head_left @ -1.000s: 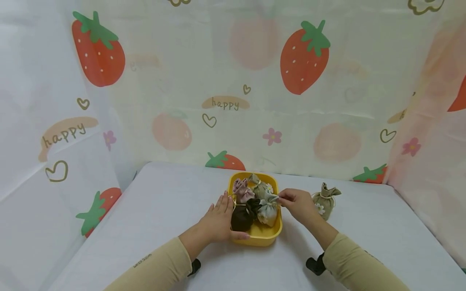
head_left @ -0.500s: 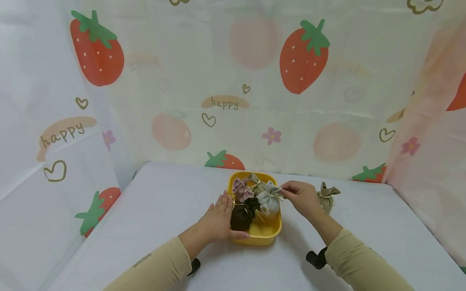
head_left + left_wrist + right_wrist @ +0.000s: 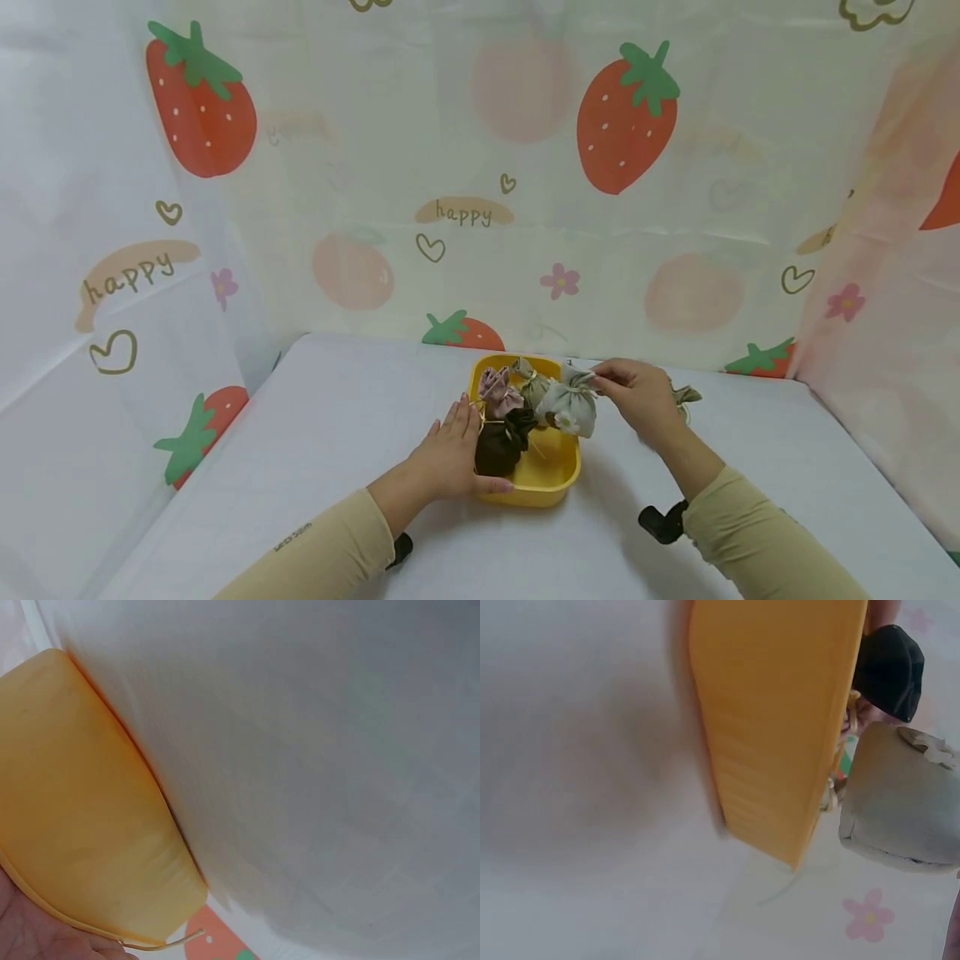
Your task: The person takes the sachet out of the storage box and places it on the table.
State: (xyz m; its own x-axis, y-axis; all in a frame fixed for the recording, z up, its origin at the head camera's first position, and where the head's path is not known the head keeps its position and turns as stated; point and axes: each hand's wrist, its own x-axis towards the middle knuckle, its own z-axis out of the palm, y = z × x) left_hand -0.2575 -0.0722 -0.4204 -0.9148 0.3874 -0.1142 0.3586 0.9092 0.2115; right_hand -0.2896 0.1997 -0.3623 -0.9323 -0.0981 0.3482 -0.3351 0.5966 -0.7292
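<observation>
A pale grey cloth pouch point(image 3: 568, 408), round-bodied and softly creased, is pinched at its gathered neck by the thumb and fingers of the right hand point(image 3: 636, 396) and is held above the right side of a yellow tray point(image 3: 546, 475). A white flower is carried on the pouch's front. The tray is smooth, deep and round-cornered; its left rim is touched by the left hand point(image 3: 446, 454), whose fingers are laid straight, with the thumb spread over the near end.

Inside, a glossy near-black pouch point(image 3: 497, 450) is seated at the left, a dusty pink pouch point(image 3: 501, 392) beyond it, and an olive pouch point(image 3: 531, 383) at the far side. A second olive one, the outer pouch point(image 3: 686, 394), is partly hidden behind the right hand on the white cloth point(image 3: 360, 400).

In the right wrist view, the held pouch's seamed base is shown apart from the tray's rim, a gap that cannot be judged from the head view. In the left wrist view, the tray's plain outer wall is shown, with a thin cord point(image 3: 165, 946) hung over the rim beside the fingers.
</observation>
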